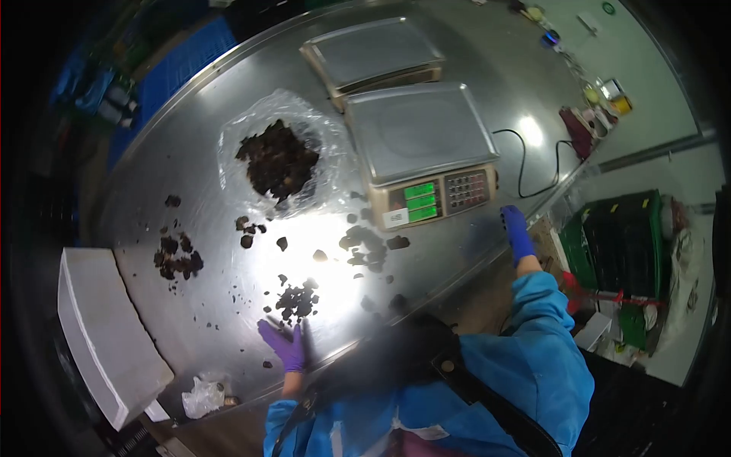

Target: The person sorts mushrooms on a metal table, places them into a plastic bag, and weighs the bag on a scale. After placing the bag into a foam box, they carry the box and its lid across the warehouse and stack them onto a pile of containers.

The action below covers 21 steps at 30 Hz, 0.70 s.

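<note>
Blue gown (525,373) nearest, table (202,312) beyond.
Left hand (283,348) spread and released, just beside dark pieces (295,300) on the table; right hand (518,231) near the scale (425,145), cannot tell its grip.

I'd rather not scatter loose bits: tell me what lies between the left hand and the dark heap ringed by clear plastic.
A pile of small dark pieces lies just past the left hand, a few loose pieces farther on, then clear plastic before the dark heap.
</note>
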Motion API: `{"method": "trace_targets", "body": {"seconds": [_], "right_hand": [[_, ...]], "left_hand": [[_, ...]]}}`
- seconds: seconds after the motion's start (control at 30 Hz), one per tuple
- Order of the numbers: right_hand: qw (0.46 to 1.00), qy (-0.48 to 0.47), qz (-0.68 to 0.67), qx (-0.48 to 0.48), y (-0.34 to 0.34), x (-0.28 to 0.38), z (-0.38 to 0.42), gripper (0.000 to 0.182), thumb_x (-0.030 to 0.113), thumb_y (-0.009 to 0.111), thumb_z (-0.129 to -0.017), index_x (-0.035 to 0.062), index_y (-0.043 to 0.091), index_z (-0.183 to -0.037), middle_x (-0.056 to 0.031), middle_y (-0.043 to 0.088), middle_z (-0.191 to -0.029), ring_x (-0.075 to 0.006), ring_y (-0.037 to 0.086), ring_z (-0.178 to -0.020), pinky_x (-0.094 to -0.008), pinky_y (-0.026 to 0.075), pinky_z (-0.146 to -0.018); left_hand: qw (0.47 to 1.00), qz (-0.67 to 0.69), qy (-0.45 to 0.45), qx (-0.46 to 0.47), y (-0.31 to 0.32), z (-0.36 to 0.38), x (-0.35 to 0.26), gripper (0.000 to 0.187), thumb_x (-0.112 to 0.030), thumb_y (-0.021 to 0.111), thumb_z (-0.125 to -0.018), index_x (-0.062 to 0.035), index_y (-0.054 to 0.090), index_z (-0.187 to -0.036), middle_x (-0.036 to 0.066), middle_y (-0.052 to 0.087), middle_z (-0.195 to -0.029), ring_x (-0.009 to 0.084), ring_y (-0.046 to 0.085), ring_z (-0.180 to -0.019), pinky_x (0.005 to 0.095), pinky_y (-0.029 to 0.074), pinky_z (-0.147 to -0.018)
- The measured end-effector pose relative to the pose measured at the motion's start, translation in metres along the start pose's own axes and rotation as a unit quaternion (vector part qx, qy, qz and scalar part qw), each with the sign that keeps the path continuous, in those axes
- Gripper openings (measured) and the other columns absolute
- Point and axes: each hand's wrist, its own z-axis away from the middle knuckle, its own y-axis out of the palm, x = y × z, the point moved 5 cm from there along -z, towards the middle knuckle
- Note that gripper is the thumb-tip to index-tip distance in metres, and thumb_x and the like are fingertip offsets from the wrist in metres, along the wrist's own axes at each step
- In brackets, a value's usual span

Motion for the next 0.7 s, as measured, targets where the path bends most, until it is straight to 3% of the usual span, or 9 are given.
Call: {"method": "trace_targets", "body": {"seconds": [0.03,0.1,0.13,0.23,0.3,0.43,0.5,0.6,0.7], "right_hand": [[0.978,-0.109,0.038,-0.174,-0.017,-0.009,0.002,0.032,0.022,0.049,-0.082,-0.0001,0.056,-0.104,-0.0167,0.061,-0.094,-0.027,0.059,-0.083,-0.0357,0.046,-0.075],[0.935,-0.156,0.217,-0.232,0.007,-0.009,0.002,0.041,0.021,0.05,-0.081,0.0031,0.047,-0.118,-0.0211,0.053,-0.112,-0.0336,0.052,-0.099,-0.0379,0.041,-0.085],[0.935,-0.152,0.213,-0.238,0.013,-0.001,0.007,0.041,0.021,0.05,-0.081,0.0031,0.047,-0.118,-0.0211,0.053,-0.112,-0.0336,0.052,-0.099,-0.0379,0.041,-0.085],[0.899,-0.269,0.194,-0.286,0.005,0.029,0.008,0.05,0.016,0.053,-0.078,0.0057,0.041,-0.125,-0.0221,0.043,-0.124,-0.0361,0.045,-0.109,-0.0376,0.038,-0.091],[0.883,-0.37,0.165,-0.237,-0.006,0.046,-0.02,0.057,0.009,0.057,-0.075,0.0065,0.037,-0.128,-0.0208,0.037,-0.13,-0.0357,0.039,-0.117,-0.0377,0.033,-0.096],[0.901,-0.405,0.105,-0.113,-0.016,0.075,-0.071,0.058,0.005,0.059,-0.072,0.0078,0.04,-0.126,-0.0199,0.038,-0.13,-0.0362,0.037,-0.119,-0.0373,0.033,-0.097],[0.902,-0.382,0.199,0.017,-0.003,0.062,-0.111,0.057,0.006,0.062,-0.07,0.0076,0.043,-0.123,-0.0192,0.04,-0.128,-0.0348,0.038,-0.118,-0.0361,0.033,-0.097],[0.853,-0.432,0.291,-0.013,-0.018,0.094,-0.072,0.051,0.004,0.063,-0.068,0.006,0.048,-0.116,-0.0175,0.047,-0.12,-0.0318,0.045,-0.111,-0.0361,0.037,-0.092],[0.911,-0.367,0.187,-0.013,-0.024,0.067,-0.065,0.044,0.002,0.062,-0.065,0.0056,0.053,-0.108,-0.0144,0.053,-0.108,-0.0307,0.051,-0.1,-0.0366,0.039,-0.089]], "left_hand": [[0.997,0.08,0.009,0.003,0.013,-0.002,-0.014,0.093,-0.026,0.068,-0.069,0.005,0.01,-0.134,0.025,0.009,-0.14,0.0355,0.008,-0.131,0.042,0.009,-0.107],[0.984,0.177,0.034,0.005,0.036,-0.01,-0.061,0.091,-0.028,0.066,-0.07,0.0039,0.011,-0.134,0.025,0.01,-0.139,0.0368,0.008,-0.131,0.0446,0.009,-0.106],[0.983,0.178,0.041,0.008,0.041,-0.013,-0.082,0.091,-0.028,0.066,-0.07,0.0039,0.011,-0.134,0.025,0.01,-0.139,0.0368,0.008,-0.131,0.0446,0.009,-0.106],[0.992,-0.048,0.099,-0.06,0.049,-0.022,-0.128,0.088,-0.041,0.062,-0.073,0.0006,0.016,-0.135,0.026,0.014,-0.138,0.0402,0.013,-0.128,0.0513,0.011,-0.102],[0.986,-0.073,0.138,-0.052,0.051,-0.024,-0.15,0.087,-0.042,0.062,-0.073,0.0004,0.017,-0.134,0.025,0.015,-0.138,0.0397,0.013,-0.129,0.052,0.011,-0.102],[0.976,-0.044,0.212,0.023,0.068,-0.026,-0.207,0.084,-0.036,0.065,-0.07,0.0009,0.022,-0.132,0.025,0.019,-0.137,0.0399,0.014,-0.128,0.0538,0.011,-0.102],[0.952,0.05,0.293,0.073,0.084,-0.034,-0.242,0.083,-0.032,0.065,-0.067,0.0029,0.025,-0.13,0.026,0.024,-0.133,0.0412,0.018,-0.126,0.0542,0.014,-0.101],[0.951,-0.024,0.293,0.098,0.111,-0.06,-0.303,0.086,-0.033,0.066,-0.067,0.0045,0.023,-0.131,0.025,0.027,-0.133,0.039,0.025,-0.124,0.0507,0.019,-0.1],[0.971,0.04,0.231,0.037,0.142,-0.093,-0.319,0.079,-0.035,0.066,-0.066,0.0033,0.031,-0.125,0.022,0.038,-0.125,0.0358,0.034,-0.117,0.0438,0.026,-0.098]]}}
